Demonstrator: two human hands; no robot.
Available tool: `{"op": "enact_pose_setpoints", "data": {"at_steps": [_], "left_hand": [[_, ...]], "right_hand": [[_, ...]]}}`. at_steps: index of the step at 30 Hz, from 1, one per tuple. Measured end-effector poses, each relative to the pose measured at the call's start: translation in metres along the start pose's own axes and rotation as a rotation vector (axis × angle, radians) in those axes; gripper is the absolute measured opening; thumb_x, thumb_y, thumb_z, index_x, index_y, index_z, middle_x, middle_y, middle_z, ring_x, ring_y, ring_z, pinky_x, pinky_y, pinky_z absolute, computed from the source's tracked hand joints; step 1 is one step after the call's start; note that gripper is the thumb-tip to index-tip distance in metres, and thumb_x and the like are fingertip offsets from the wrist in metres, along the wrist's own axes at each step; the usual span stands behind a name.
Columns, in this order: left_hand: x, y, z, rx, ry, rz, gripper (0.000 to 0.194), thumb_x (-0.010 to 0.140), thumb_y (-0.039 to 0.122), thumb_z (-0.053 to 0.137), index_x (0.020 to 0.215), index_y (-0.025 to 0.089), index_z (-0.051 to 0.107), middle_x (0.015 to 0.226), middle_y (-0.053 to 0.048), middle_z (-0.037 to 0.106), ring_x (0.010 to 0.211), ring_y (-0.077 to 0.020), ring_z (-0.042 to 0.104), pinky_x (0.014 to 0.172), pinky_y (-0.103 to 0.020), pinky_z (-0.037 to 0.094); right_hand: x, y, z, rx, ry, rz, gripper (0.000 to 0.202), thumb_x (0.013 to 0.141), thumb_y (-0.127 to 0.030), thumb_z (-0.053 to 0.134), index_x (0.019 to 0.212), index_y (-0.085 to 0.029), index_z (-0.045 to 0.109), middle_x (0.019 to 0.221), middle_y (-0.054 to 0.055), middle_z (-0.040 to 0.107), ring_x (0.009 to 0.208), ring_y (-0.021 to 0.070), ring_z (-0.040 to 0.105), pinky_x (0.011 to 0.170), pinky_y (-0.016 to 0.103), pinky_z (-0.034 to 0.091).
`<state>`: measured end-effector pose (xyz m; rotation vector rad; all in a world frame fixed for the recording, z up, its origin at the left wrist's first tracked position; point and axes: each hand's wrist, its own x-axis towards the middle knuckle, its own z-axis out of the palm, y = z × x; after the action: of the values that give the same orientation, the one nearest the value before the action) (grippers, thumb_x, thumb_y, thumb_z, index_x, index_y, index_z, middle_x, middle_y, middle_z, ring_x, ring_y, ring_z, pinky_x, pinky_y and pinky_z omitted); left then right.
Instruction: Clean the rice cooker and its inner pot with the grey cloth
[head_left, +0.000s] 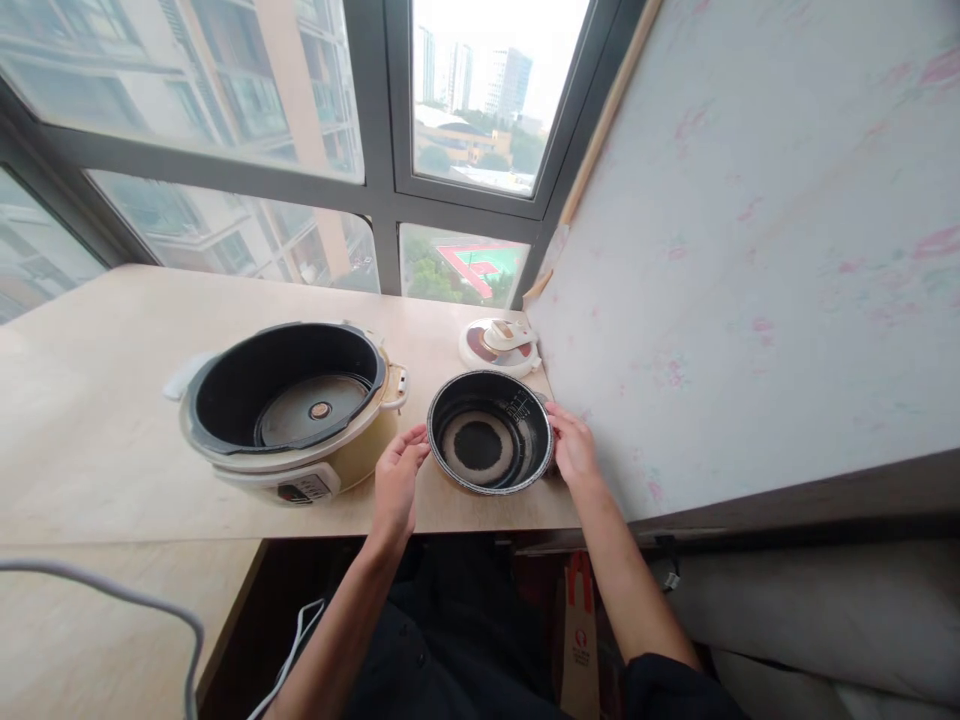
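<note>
A dark, worn non-stick inner pot (490, 432) with a bare metal rim sits on a pale, matt wooden desk (97, 420). Beside it, a glossy cream plastic rice cooker (289, 410) has a dull grey metal heating plate (315, 412).

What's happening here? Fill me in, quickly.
A person stands at a wooden counter by the window, with the left hand and the right hand on opposite sides of a dark inner pot, which sits on the counter. Beside it on the left is an open rice cooker, its cavity bare down to the heating plate. A white lid lies behind the pot, near the wall.
</note>
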<state>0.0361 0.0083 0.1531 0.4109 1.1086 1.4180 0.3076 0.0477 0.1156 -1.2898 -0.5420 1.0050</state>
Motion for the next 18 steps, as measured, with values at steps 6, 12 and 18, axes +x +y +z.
{"op": "enact_pose_setpoints", "data": {"at_steps": [6, 12, 18], "left_hand": [[0.009, -0.006, -0.012, 0.049, 0.004, 0.011, 0.044, 0.058, 0.028, 0.077, 0.099, 0.012, 0.071, 0.100, -0.009, 0.073, 0.095, -0.0189, 0.065, 0.103, -0.037, 0.045], [0.013, -0.009, -0.018, 0.065, 0.024, 0.014, 0.045, 0.057, 0.029, 0.076, 0.098, 0.012, 0.070, 0.098, -0.009, 0.072, 0.094, -0.0192, 0.065, 0.101, -0.037, 0.046], [0.013, -0.009, -0.021, 0.100, 0.018, 0.019, 0.042, 0.060, 0.030, 0.075, 0.097, 0.012, 0.069, 0.096, -0.009, 0.071, 0.093, -0.0185, 0.065, 0.099, -0.036, 0.047]], "right_hand": [[-0.004, 0.009, 0.003, 0.008, 0.007, 0.023, 0.041, 0.055, -0.026, 0.081, 0.095, -0.016, 0.077, 0.098, 0.009, 0.076, 0.101, 0.0269, 0.069, 0.088, 0.038, 0.058], [-0.008, 0.015, 0.005, 0.002, 0.014, 0.034, 0.040, 0.056, -0.026, 0.081, 0.094, -0.015, 0.077, 0.098, 0.009, 0.076, 0.101, 0.0261, 0.069, 0.087, 0.036, 0.058], [-0.010, 0.022, 0.005, -0.034, -0.004, 0.043, 0.047, 0.055, -0.029, 0.083, 0.099, -0.015, 0.076, 0.097, 0.007, 0.076, 0.097, 0.0252, 0.069, 0.085, 0.037, 0.057]]}}
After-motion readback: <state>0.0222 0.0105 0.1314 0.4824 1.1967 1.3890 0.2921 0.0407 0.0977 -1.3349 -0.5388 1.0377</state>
